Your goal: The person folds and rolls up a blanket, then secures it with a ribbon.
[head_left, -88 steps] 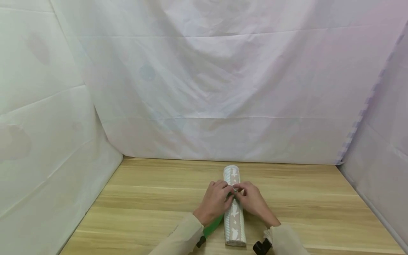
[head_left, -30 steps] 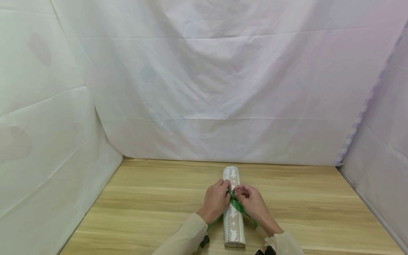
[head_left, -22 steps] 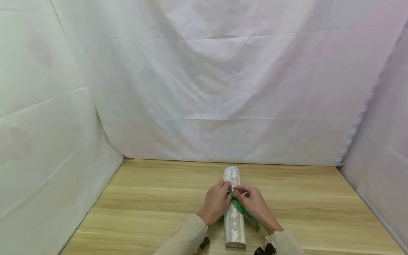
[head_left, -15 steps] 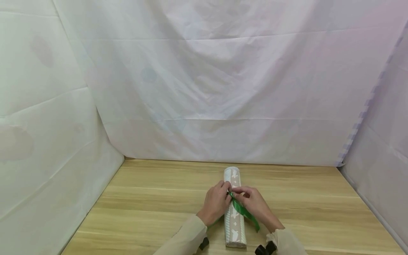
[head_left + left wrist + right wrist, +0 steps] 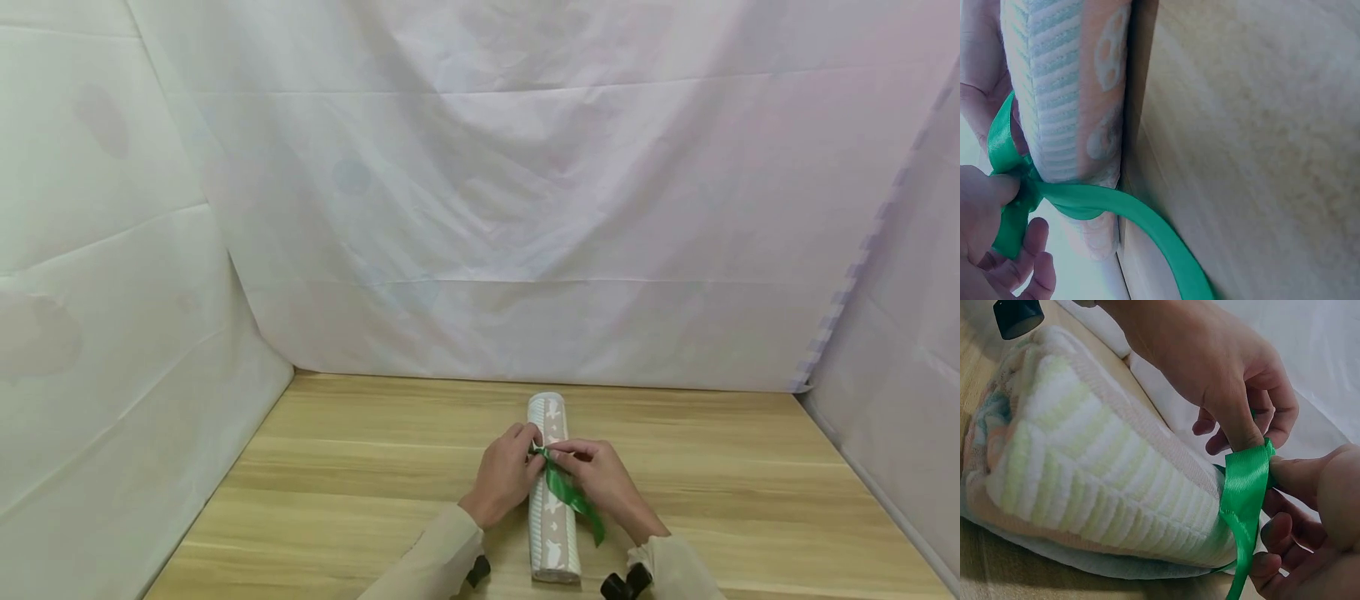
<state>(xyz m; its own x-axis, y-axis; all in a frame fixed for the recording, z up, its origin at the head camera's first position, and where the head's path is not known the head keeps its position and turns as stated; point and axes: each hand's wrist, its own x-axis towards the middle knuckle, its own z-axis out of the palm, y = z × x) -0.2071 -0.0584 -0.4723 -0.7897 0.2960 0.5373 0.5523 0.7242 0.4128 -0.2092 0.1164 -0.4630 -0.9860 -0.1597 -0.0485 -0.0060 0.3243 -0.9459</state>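
Note:
A rolled towel (image 5: pixel 553 529), white and beige with pale stripes, lies lengthwise on the table. Green ribbon (image 5: pixel 566 493) wraps round its middle and bunches at a knot in the left wrist view. My left hand (image 5: pixel 506 471) pinches the ribbon at the knot between thumb and fingers. On the other side, my right hand (image 5: pixel 602 477) pinches it too, thumb and forefinger meeting near the left fingertips. One ribbon tail slants across the towel toward the right wrist. Another tail (image 5: pixel 1147 215) curves down to the table in the left wrist view. Fingers partly hide the knot.
The wooden table (image 5: pixel 360 467) spreads to both sides of the towel. White cloth (image 5: pixel 480 208) hangs behind and along both sides. A black wrist device (image 5: pixel 626 581) sits by the right sleeve, with another (image 5: pixel 477 570) by the left.
Compared with the earliest frame, a green ribbon tail now shows across the towel to the right. Lately the hands barely shift; the right fingertips have closed in on the knot.

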